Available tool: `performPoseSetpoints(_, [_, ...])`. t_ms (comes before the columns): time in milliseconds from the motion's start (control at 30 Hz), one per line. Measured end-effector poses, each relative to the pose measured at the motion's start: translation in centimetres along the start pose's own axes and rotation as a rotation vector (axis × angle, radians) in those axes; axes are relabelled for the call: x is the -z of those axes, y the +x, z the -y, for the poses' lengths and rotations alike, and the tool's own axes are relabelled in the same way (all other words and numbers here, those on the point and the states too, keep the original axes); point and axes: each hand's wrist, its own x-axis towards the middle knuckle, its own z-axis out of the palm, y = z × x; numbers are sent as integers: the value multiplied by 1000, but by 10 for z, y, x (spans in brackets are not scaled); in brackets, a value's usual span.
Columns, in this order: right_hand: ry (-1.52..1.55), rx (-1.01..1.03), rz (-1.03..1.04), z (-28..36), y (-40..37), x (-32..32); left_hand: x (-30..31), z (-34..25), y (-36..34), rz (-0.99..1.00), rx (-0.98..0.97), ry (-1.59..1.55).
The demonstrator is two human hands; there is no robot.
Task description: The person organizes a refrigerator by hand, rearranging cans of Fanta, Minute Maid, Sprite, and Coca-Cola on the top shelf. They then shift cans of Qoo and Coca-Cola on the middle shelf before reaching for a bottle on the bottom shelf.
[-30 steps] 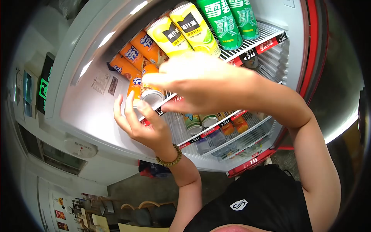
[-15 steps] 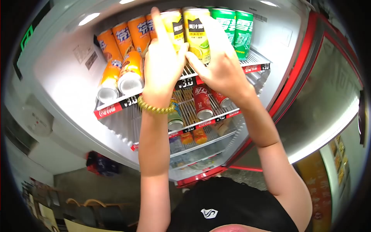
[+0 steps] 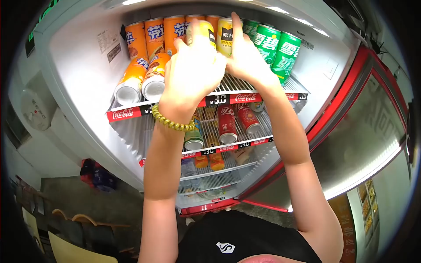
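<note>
My left hand, with a yellow-green coiled band at the wrist, is closed around a yellow drink can on the upper fridge shelf. Just to its right stands another yellow can, its lower part partly covered by my hands. My right hand is beside that second can, index finger stretched upward along its right edge and thumb side close to my left hand. Orange cans stand left of my left hand, and green cans stand right of my right hand.
Two orange cans lie at the shelf's front left, including one near can. A price strip edges the shelf. Below, red cans and a green can lie on another rack. The red-framed fridge door stands open at right.
My left hand's fingers have closed around the left yellow can, whose label has turned rightward. My right hand has shifted beside the other yellow can, uncovering more green cans. The view has shifted slightly.
</note>
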Motion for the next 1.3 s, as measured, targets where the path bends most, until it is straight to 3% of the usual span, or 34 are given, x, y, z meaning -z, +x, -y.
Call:
performPoseSetpoints(33, [15, -18, -25, -5, 4, -4, 1, -1, -1, 3, -56, 113])
performPoseSetpoints(100, [-32, -27, -79, 1, 7, -1, 49, -29, 1, 13, 265, -159])
performPoseSetpoints(200, [-66, 26, -77, 8, 1, 8, 45, -23, 2, 69, 267, -115])
performPoseSetpoints(233, [-84, -5, -48, 8, 2, 12, 35, -20, -2, -28, 185, -134])
performPoseSetpoints(367, [-50, -101, 126, 21, 8, 28, 48, -32, -12, 121, 250, -153])
performPoseSetpoints(533, [-11, -144, 269, 34, 1, 34, 39, -43, -26, -122, 97, -97])
performPoseSetpoints(567, [-15, -150, 266, 34, -1, 35, 40, -44, -27, -60, 82, -170])
performPoseSetpoints(633, [-339, -12, 322, 36, -3, 39, 42, -47, -25, -87, 24, -135])
performPoseSetpoints(667, [-341, -22, 321, 38, -6, 40, 43, -49, -24, -113, -27, -97])
performPoseSetpoints(733, [-100, -108, 109, 42, -13, 42, 44, -56, -21, -113, -20, -172])
performPoseSetpoints(800, [89, 57, -212, 39, -32, 52, 48, -60, -18, -110, -93, -404])
performPoseSetpoints(867, [268, -118, -296, 38, -49, 73, 58, -70, -14, -151, -156, -521])
performPoseSetpoints(933, [342, -16, -480, 10, -59, 84, 53, -81, -11, -62, -170, -560])
performPoseSetpoints(1000, [336, -56, -666, -21, -61, 84, 44, -92, -4, 42, -198, -510])
performPoseSetpoints(1100, [134, -189, -579, -54, -63, 76, 13, -111, 3, -146, -161, -488])
performPoseSetpoints(1167, [126, -231, -476, -74, -60, 76, 3, -121, 22, -277, 26, -626])
performPoseSetpoints(1200, [159, -276, -412, -77, -58, 75, -2, -121, 23, -236, 53, -349])
performPoseSetpoints(1267, [457, -352, -150, -74, -59, 81, -4, -127, 26, 82, 125, -254])
performPoseSetpoints(1300, [500, -249, -97, -80, -55, 77, -11, -126, 29, -16, 138, -238])
